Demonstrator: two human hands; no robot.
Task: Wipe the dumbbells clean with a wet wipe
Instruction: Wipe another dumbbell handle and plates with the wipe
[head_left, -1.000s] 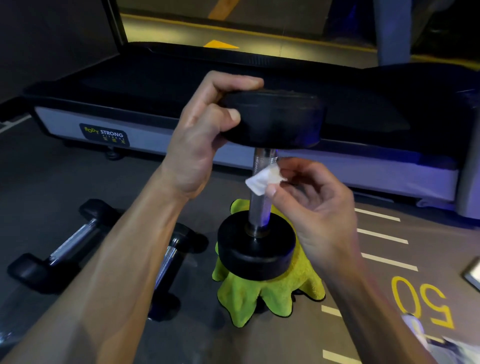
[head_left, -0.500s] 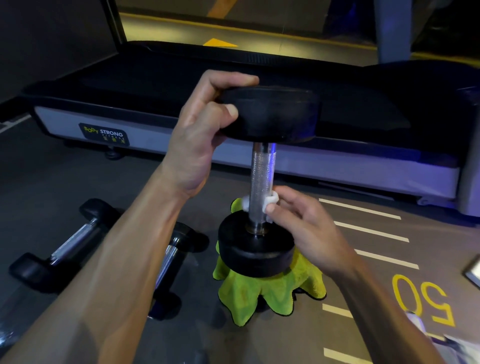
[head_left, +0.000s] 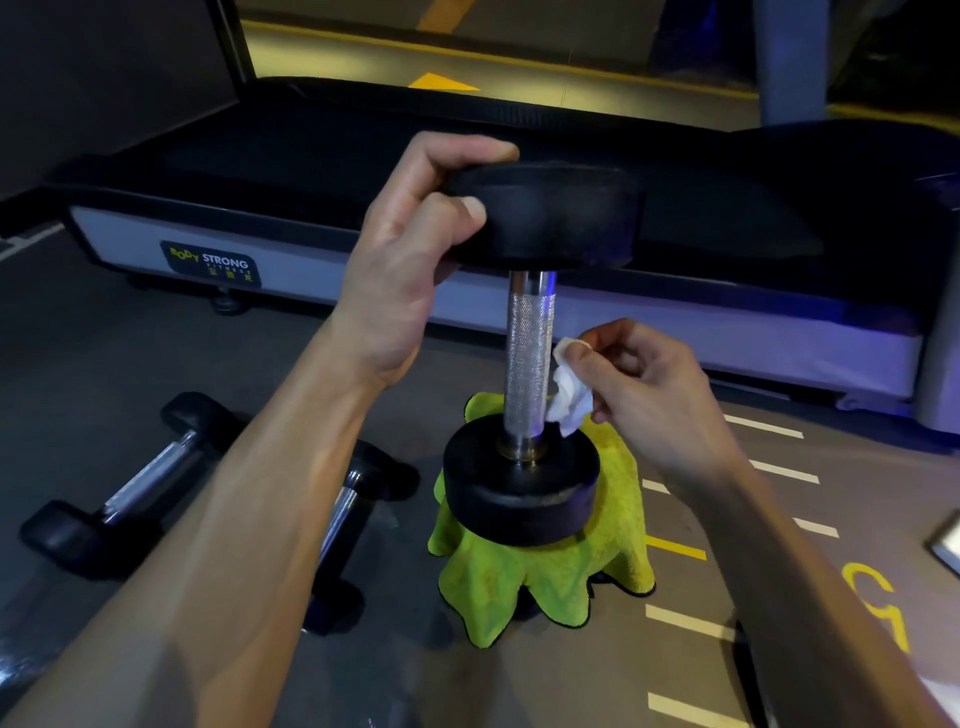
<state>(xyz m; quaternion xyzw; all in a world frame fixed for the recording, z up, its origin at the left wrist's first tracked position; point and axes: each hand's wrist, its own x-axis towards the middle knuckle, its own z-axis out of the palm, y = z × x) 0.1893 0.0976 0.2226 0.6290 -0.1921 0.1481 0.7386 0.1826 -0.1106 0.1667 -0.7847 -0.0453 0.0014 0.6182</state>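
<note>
A black dumbbell (head_left: 529, 358) with a knurled steel handle stands upright, its lower head resting on a yellow-green cloth (head_left: 524, 582). My left hand (head_left: 410, 249) grips the rim of the upper head from the left, fingers on top and thumb on the side. My right hand (head_left: 639, 379) pinches a crumpled white wet wipe (head_left: 570, 397) just right of the handle's lower half. The wipe hangs beside the steel, at most brushing it.
Two smaller black dumbbells (head_left: 124, 488) (head_left: 345, 519) lie on the grey floor at the left, partly behind my left forearm. A treadmill (head_left: 363, 291) labelled Body Strong runs across the back. White and yellow floor markings (head_left: 769, 467) lie at the right.
My right hand slid the wipe down the handle to its base, then pulled off to the right and rose a little. My left hand keeps its hold on the upper head.
</note>
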